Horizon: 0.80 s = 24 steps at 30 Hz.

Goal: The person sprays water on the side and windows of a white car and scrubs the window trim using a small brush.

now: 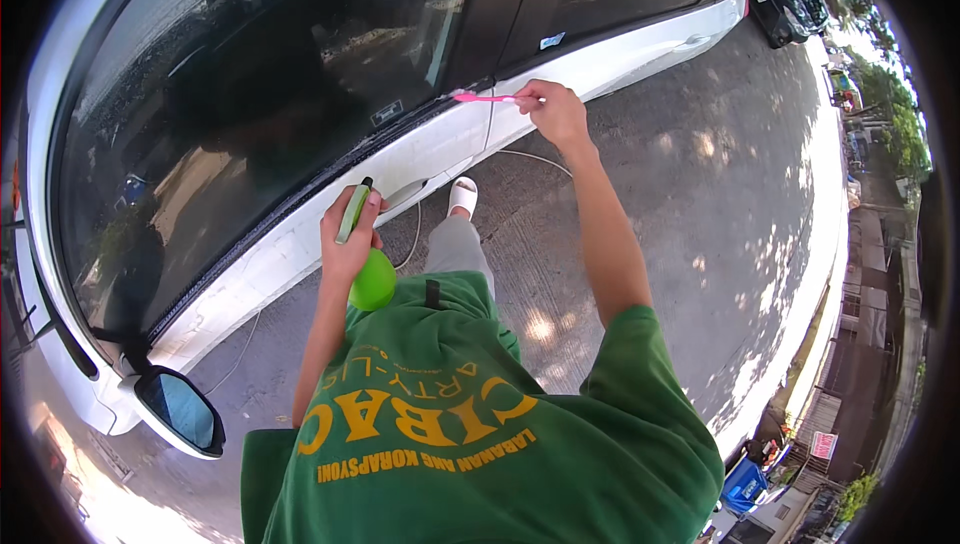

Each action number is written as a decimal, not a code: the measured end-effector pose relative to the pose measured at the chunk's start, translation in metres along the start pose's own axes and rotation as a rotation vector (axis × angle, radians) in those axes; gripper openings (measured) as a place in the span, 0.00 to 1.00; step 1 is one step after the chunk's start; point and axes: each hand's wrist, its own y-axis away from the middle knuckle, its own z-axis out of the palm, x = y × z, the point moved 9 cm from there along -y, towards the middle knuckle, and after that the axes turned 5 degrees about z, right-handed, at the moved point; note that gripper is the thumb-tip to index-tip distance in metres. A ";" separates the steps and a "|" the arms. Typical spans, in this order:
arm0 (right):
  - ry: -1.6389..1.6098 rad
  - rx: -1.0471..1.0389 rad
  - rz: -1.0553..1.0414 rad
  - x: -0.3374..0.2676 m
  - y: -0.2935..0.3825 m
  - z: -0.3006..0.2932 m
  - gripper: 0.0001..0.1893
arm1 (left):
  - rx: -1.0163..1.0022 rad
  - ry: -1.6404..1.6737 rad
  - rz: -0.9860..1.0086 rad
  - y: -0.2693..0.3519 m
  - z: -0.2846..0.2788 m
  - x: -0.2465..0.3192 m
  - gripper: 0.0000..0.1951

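Observation:
My right hand [553,112] grips a pink toothbrush [487,98] by its handle end. The brush head meets the dark weatherstrip [360,148] at the rear lower corner of the front door window [285,78], where some whitish foam or residue shows. In my left hand [346,232] is a green spray bottle [373,281], held by its neck with the fingers around the trigger head. That bottle is beside the front door handle [409,191] of the white car [442,135]. Whether its trigger is squeezed cannot be made out.
The side mirror [180,409] juts out at lower left. A thin pale hose or cord [416,236] runs over the concrete pavement [637,191] near my white slipper [463,195]. Another dark vehicle [787,3] stands beyond the car's rear. A blue container [744,485] is at lower right.

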 end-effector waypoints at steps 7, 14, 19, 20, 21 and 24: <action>0.048 -0.041 -0.216 -0.002 -0.010 0.024 0.04 | -0.113 -0.025 0.024 -0.039 0.088 0.020 0.14; 0.135 0.113 -0.163 0.073 -0.061 -0.069 0.05 | -0.098 -0.074 -0.067 -0.074 0.154 0.027 0.15; 0.029 -0.005 -0.327 0.024 -0.038 -0.015 0.07 | -0.037 -0.058 0.035 -0.087 0.196 0.037 0.14; 0.039 -0.013 -0.328 0.027 -0.043 -0.019 0.07 | -0.014 -0.048 0.007 -0.085 0.197 0.037 0.14; 0.058 0.026 -0.288 0.044 -0.056 -0.039 0.07 | 0.011 -0.035 -0.021 -0.083 0.198 0.037 0.14; 0.095 0.070 -0.232 0.087 -0.082 -0.077 0.06 | 0.047 -0.049 -0.104 -0.081 0.202 0.028 0.14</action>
